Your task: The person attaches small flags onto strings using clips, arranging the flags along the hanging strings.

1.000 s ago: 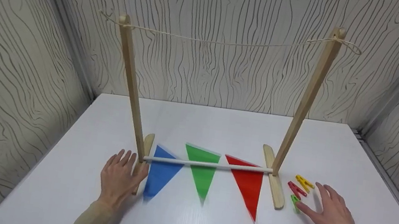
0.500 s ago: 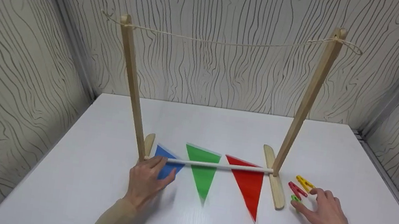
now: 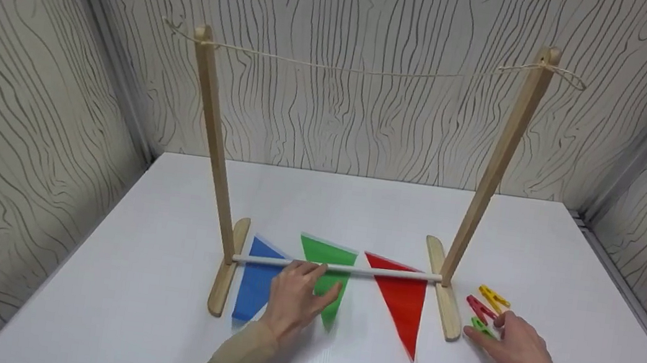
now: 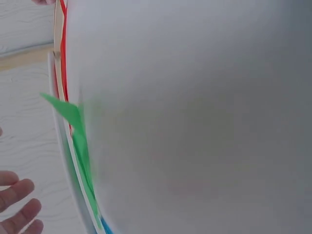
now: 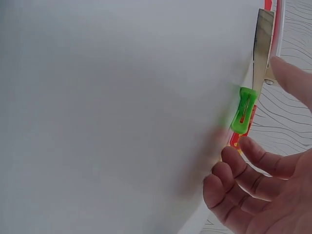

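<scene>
My left hand [image 3: 293, 296] hovers over the gap between a blue triangular flag [image 3: 256, 288] and a green triangular flag [image 3: 327, 251], covering part of each. Its fingers [image 4: 19, 195] are relaxed and spread in the left wrist view, holding nothing. At the right, my right hand [image 3: 518, 351] is beside a green clothespin [image 3: 482, 327], thumb and fingers apart around it. The right wrist view shows that green clothespin [image 5: 243, 111] apart from the loosely bent fingers. A red clothespin [image 3: 479, 308] and a yellow clothespin [image 3: 493, 297] lie just beyond. A red triangular flag [image 3: 401, 301] lies flat.
A wooden stand has a left post [image 3: 213, 142] and a right post [image 3: 497, 167] with feet on the white table [image 3: 120, 255]. A white rod [image 3: 393, 272] joins them low, above the flags. String [image 3: 338, 69] spans the post tops. Patterned panels [image 3: 343, 128] enclose the table.
My left hand has moved rightward from the left post, past the blue flag to the green one. The right hand has shifted slightly left, closer to the green clothespin, its fingers bending more.
</scene>
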`<state>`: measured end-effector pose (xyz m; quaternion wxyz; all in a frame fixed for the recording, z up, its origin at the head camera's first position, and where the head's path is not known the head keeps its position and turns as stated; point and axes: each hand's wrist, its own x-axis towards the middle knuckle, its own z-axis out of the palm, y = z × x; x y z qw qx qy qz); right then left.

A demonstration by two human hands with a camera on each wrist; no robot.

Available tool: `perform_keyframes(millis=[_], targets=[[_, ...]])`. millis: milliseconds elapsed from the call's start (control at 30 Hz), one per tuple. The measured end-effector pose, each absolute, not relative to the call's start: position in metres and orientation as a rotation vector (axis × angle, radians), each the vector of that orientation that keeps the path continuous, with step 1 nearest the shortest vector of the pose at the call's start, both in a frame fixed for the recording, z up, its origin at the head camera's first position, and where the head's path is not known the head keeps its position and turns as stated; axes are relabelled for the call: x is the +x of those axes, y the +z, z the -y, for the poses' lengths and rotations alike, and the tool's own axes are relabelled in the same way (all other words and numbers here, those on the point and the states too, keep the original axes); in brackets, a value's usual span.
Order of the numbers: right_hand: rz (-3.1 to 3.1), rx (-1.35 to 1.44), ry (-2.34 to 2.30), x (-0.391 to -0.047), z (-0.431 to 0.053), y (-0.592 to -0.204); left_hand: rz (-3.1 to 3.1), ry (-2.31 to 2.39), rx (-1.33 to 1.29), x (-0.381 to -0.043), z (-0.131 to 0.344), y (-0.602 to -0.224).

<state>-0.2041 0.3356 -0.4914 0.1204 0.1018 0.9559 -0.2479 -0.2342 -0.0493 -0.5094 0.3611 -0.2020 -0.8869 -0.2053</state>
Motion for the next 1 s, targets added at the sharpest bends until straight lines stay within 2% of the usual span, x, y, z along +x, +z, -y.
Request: perform_keyframes(millis=[400,1000], targets=[[-2.814,0.252,-0.701,-0.205,-0.334,-0.493,2.57,-0.734,-0.458,-0.234,0.002,-0.509],[-2.746,0.318,-0.743,-0.206,-0.332,-0.493,2.925,-0.358,-0.375,-0.234,-0.058,-0.512]])
